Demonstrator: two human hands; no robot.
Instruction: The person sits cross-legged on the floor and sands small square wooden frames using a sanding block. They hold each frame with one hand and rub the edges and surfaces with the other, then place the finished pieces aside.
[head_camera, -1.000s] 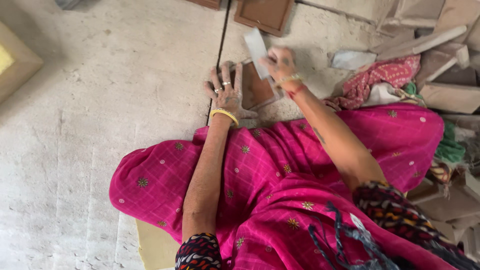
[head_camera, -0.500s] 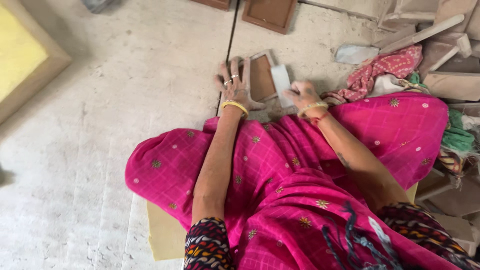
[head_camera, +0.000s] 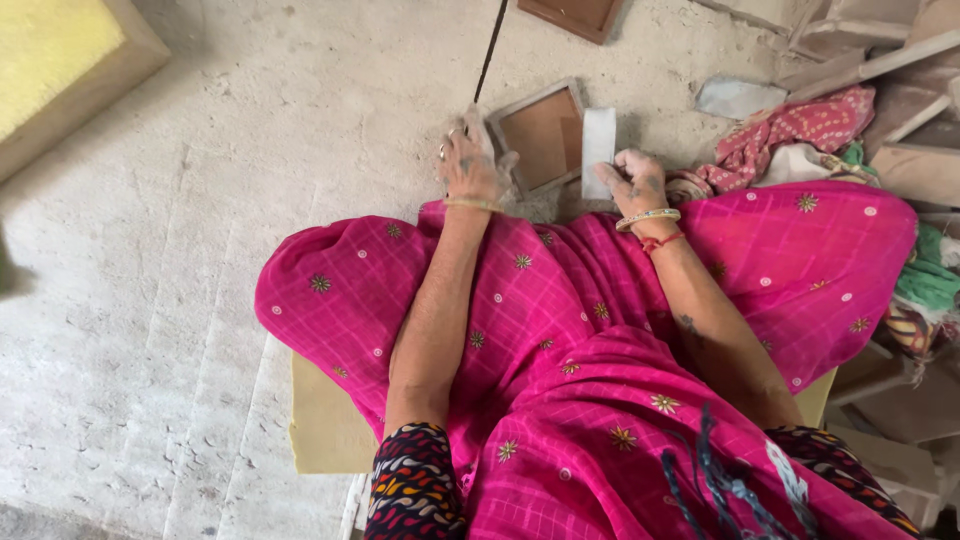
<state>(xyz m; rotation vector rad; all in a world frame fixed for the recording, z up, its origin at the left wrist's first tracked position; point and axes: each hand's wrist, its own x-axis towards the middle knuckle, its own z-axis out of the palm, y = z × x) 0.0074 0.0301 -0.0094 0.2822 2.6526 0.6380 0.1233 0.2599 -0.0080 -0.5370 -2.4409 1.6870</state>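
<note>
While left hand (head_camera: 470, 170) presses flat, fingers spread, on left edge of small wooden frame (head_camera: 540, 137) on concrete floor (head_camera: 250, 200), right hand (head_camera: 638, 182) grips lower end of white block (head_camera: 598, 150), fingers curled around it. Step, likely: rubbing or sanding frame's right edge. Next move calls for steady hold-down at left, block stroked along edge. Frame sits at 12 o'clock from lap, long axis roughly 1-to-7. Block upright, long axis 12-to-6, just beside frame at 3 o'clock.
</note>
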